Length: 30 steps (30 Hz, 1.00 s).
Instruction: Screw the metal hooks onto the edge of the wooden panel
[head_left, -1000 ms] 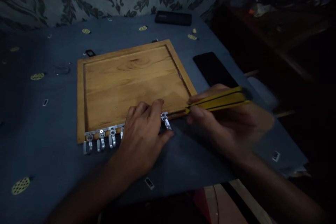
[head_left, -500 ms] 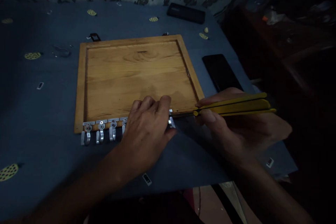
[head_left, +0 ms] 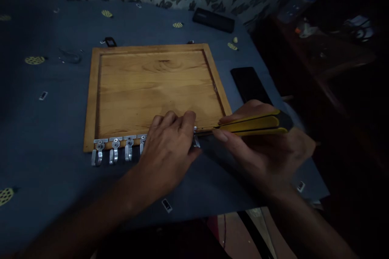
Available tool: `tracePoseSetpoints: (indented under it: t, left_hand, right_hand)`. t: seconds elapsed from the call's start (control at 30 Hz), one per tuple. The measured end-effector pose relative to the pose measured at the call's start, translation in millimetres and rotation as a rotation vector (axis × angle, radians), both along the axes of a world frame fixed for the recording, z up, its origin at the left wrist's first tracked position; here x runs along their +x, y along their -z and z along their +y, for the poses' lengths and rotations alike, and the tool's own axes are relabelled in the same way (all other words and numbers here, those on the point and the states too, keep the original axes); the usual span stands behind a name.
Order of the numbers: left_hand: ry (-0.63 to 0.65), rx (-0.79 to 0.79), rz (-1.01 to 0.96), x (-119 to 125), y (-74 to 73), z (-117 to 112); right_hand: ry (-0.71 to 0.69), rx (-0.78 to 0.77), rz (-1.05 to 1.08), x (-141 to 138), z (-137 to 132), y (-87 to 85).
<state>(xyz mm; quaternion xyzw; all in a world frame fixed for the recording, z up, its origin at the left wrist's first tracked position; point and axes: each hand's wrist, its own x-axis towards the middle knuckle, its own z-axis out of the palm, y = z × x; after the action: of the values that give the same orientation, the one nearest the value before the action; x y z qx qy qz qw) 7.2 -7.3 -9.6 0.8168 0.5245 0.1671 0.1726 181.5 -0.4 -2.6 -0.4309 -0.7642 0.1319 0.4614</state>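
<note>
Along the near edge of the wooden board (head_left: 152,85) sit metal hooks (head_left: 129,143). Your left hand (head_left: 168,145) covers some, maybe to steady them; its grip is hidden. By the board's near right corner, your right hand (head_left: 267,153) holds a yellow screwdriver (head_left: 252,124).

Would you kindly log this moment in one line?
left hand: on near edge of wooden board, partly covering metal hooks | right hand: holding yellow tool | flat black object: beside board
</note>
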Motion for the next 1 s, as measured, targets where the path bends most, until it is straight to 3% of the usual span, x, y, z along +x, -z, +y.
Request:
tracePoseSetpoints:
  t: [0.1, 0.23, 0.43, 0.63, 0.87, 1.0]
  left_hand:
    - [0.007, 0.007, -0.008, -0.2, -0.3, 0.1]
    - [0.019, 0.01, -0.013, -1.2, 0.2, 0.4]
    - [0.014, -0.014, -0.015, -1.9, -1.1, 0.2]
    - [0.03, -0.06, 0.002, -2.0, -4.6, 0.0]
    - [0.032, -0.065, 0.009, -1.5, -4.2, 0.8]
    - [0.035, -0.065, 0.01, -1.5, -4.8, 1.7]
  right_hand:
    - [0.114, 0.073, -0.019, -5.7, -5.1, -0.1]
    - [0.227, 0.025, -0.011, -11.6, -8.7, -3.0]
    - [0.018, -0.123, 0.183, -6.7, 0.5, -6.7]
    - [-0.062, -0.342, 0.347, 2.9, -4.1, -12.8]
    - [-0.262, -0.31, 0.399, 17.5, 1.2, -12.0]
    - [-0.248, -0.223, 0.354, 15.3, 3.0, -14.1]
